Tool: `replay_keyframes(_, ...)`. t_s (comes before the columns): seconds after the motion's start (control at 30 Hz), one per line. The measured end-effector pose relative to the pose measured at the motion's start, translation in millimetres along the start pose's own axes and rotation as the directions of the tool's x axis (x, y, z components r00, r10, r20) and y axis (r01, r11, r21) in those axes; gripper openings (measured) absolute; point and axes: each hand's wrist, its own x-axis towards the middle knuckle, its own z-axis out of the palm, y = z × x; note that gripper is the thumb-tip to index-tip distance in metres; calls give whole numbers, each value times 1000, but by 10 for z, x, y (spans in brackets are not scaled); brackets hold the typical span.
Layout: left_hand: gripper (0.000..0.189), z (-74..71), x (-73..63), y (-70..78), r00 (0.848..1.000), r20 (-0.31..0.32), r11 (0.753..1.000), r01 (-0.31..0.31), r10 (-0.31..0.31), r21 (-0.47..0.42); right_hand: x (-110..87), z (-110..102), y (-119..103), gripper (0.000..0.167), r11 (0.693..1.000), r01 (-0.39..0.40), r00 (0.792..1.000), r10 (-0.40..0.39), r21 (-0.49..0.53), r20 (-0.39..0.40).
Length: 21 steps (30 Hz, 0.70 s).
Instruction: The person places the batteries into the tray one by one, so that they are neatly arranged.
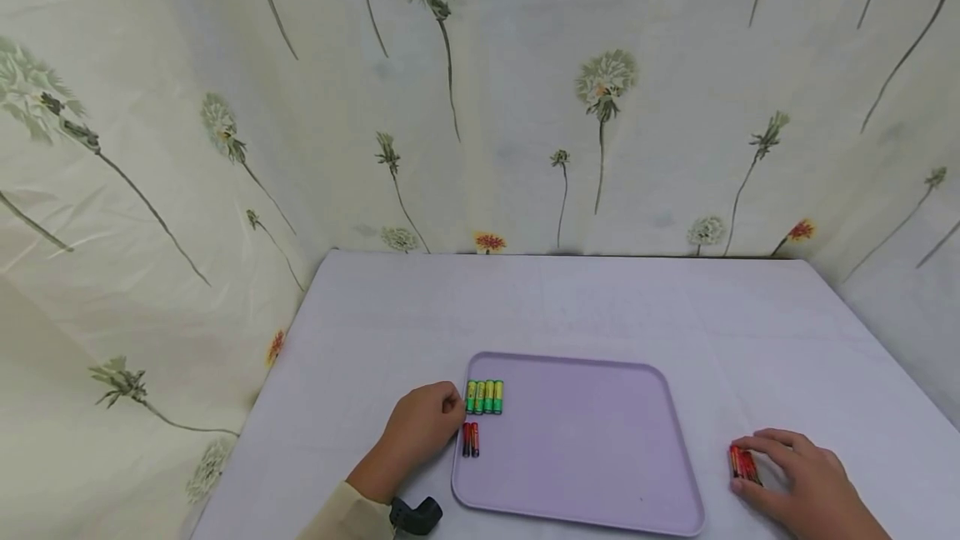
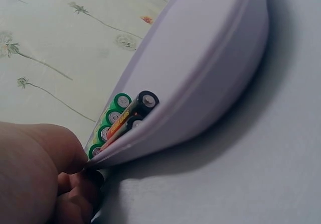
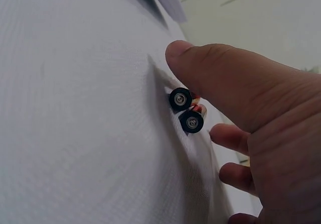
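Note:
My left hand [image 1: 429, 417] is at the left rim of a lilac tray [image 1: 585, 440], pinching it with the thumb above and the other fingers curled below, as the left wrist view shows. Inside, by that rim, several green-yellow batteries [image 1: 484, 397] lie side by side in a row. Two red-and-black batteries [image 1: 471, 440] lie just nearer to me. Right of the tray, my right hand [image 1: 806, 473] arches over more red-and-black batteries [image 1: 742, 465] on the table, thumb and fingers spread around them. Two of their ends [image 3: 185, 108] show below the thumb.
White cloth covers the table [image 1: 570, 298]. A curtain [image 1: 510, 107] printed with dandelions hangs behind and along the sides. A black strap [image 1: 416, 515] sits by my left wrist.

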Motion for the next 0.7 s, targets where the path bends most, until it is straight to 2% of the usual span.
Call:
replay_keyframes(0.1, 15, -9, -8, 5, 1000, 3, 1000, 2, -2, -4, 16, -7, -36, 49, 1000, -2, 1000, 3, 18, -18)
replay_keyframes(0.27, 15, -6, -11, 7, 1000, 8, 1000, 2, -2, -8, 82, -97, -150, 54, 998, -66, 997, 66, -1, 45)
replay_keyframes(0.5, 16, -18, -6, 20, 1000, 11, 1000, 2, -2, -3, 98, -97, -239, 57, 998, -46, 999, 48, 47, -25)
replay_keyframes(0.7, 16, -26, -14, 29, 1000, 15, 1000, 9, -9, -2, 130, -111, -323, 56, 995, -56, 998, 58, 86, -19)
